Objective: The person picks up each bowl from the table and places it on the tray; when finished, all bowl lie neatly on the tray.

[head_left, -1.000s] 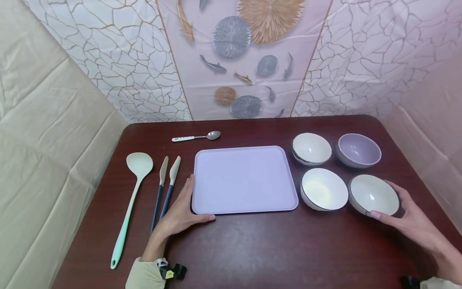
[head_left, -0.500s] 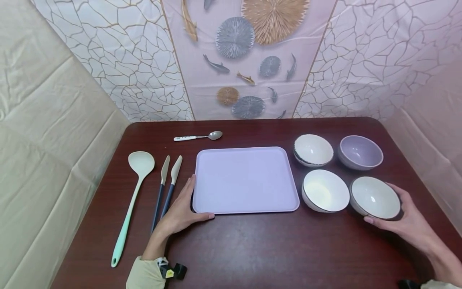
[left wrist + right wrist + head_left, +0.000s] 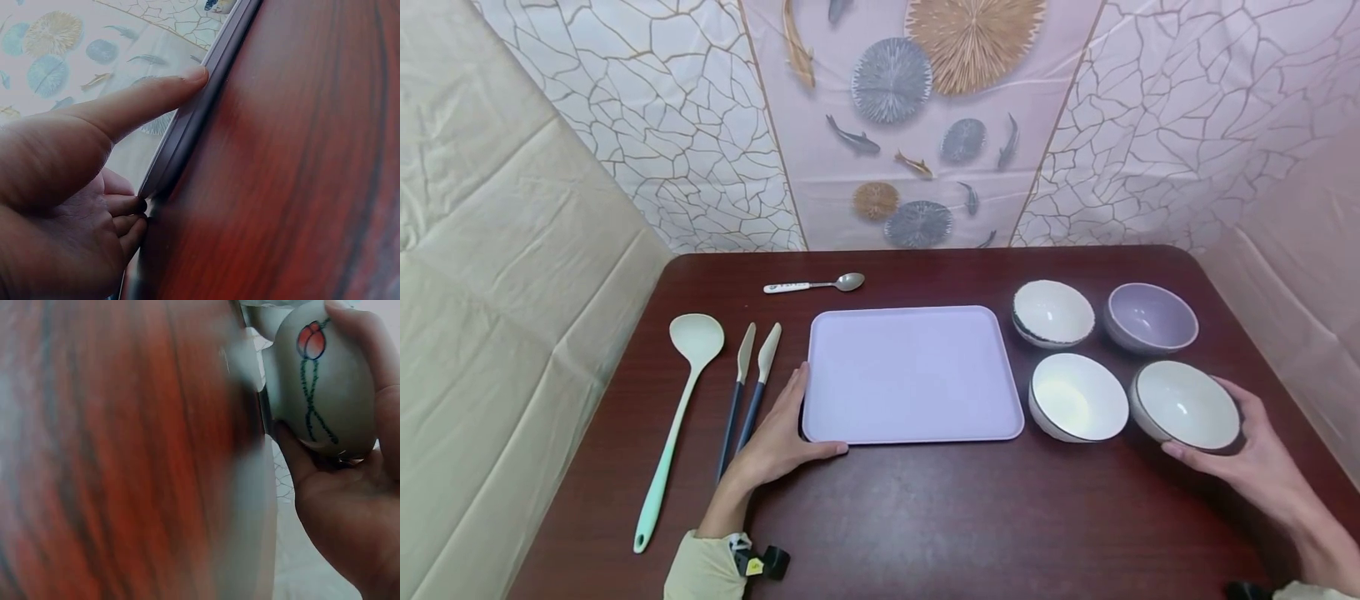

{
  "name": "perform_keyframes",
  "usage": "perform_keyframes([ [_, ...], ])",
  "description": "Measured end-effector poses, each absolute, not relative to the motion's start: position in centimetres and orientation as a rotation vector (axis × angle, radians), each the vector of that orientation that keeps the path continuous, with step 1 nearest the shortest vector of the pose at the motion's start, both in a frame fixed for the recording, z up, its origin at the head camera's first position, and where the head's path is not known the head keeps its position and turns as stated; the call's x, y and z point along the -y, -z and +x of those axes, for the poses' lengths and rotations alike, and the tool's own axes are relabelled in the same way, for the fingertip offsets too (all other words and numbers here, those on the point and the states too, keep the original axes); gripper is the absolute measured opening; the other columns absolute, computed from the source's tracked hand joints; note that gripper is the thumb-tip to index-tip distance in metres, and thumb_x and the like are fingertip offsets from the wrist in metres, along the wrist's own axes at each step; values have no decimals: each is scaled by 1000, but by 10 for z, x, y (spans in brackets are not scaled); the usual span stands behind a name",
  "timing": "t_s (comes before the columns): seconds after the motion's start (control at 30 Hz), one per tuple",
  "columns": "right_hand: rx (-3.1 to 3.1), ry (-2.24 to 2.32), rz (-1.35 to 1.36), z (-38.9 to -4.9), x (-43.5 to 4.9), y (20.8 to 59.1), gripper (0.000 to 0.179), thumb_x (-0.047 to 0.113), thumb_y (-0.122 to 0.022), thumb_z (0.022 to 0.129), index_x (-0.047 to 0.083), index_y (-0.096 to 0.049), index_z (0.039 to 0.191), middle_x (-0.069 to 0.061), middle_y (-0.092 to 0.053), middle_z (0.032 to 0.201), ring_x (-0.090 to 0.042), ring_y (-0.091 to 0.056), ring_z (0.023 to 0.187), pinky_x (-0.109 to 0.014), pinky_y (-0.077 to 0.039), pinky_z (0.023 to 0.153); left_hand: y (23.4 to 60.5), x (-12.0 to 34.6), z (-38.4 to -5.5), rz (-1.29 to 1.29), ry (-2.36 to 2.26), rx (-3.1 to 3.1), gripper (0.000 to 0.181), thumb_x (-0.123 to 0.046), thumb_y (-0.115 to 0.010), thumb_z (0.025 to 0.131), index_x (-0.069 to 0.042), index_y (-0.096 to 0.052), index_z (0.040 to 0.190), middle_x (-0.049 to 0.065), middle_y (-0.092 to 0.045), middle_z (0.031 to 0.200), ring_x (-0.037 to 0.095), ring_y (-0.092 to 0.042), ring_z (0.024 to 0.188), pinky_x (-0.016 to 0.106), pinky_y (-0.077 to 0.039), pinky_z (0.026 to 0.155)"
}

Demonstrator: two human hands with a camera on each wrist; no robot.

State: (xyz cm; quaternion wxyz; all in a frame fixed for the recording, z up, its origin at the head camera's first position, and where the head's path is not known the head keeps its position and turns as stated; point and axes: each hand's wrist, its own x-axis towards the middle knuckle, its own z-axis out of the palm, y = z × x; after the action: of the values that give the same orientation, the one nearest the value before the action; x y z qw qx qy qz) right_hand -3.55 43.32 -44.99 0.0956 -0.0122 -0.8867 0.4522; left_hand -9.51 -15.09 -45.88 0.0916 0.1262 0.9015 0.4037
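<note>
My right hand grips a white bowl at the right, thumb at its near side and fingers round the far right. A red tulip with a green stem shows on this bowl's outside in the right wrist view. Over at the left, my left hand rests at the near left corner of a lilac tray. Its straight thumb touches the front edge and the fingers lie along the left side; the left wrist view shows the thumb against the tray's rim.
Beside the held bowl stand another white bowl, a dark-rimmed white bowl and a purple bowl. Two blue-handled knives and a pale green ladle lie left. A spoon lies behind the tray.
The right hand has shifted the white bowl slightly right and up in view, and the bowl has tilted a little. My left hand stays at the tray corner.
</note>
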Motion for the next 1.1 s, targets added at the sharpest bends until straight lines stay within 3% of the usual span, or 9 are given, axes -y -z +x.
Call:
perform_keyframes([
  [0.27, 2663, -1333, -21, -18, -422, 421, 104, -7, -80, 74, 24, -23, 155, 3, -36, 140, -1, -34, 118, -7, -19, 90, 460, 153, -95, 395, -1212, -2671, 127, -47, -87, 70, -6, -4, 158, 13, -5, 163, 26, -5, 148, 54, -22, 111],
  [0.5, 2677, -1405, 209, -16, -370, 371, 113, -19, -80, 63, 16, -25, 155, -3, -40, 139, -6, -38, 120, -12, -24, 91, 459, 156, -97, 413, -1239, -2674, 126, -46, -87, 71, -4, -5, 157, 14, -5, 162, 28, -5, 148, 55, -21, 111],
  [0.73, 2665, -1578, 444, -44, -286, 353, 117, -15, -87, 57, 15, -28, 153, -9, -43, 139, -14, -50, 115, -16, -38, 92, 462, 159, -99, 425, -1242, -2682, 127, -48, -86, 71, -3, -4, 157, 14, -5, 163, 27, -3, 148, 54, -20, 112],
  [0.97, 2657, -1727, 563, -84, -211, 367, 112, 1, -93, 60, 20, -30, 150, -2, -44, 141, -19, -51, 118, -18, -40, 94, 461, 161, -100, 429, -1242, -2683, 127, -47, -87, 70, -4, -5, 157, 12, -6, 163, 24, -3, 148, 51, -19, 113],
  [1.1, 2628, -1834, 566, -104, -173, 371, 107, 2, -92, 63, 19, -31, 148, -3, -42, 141, -22, -51, 119, -24, -41, 96, 462, 162, -100, 434, -1246, -2684, 126, -45, -87, 70, -3, -6, 157, 12, -7, 163, 23, -2, 148, 48, -18, 114],
])
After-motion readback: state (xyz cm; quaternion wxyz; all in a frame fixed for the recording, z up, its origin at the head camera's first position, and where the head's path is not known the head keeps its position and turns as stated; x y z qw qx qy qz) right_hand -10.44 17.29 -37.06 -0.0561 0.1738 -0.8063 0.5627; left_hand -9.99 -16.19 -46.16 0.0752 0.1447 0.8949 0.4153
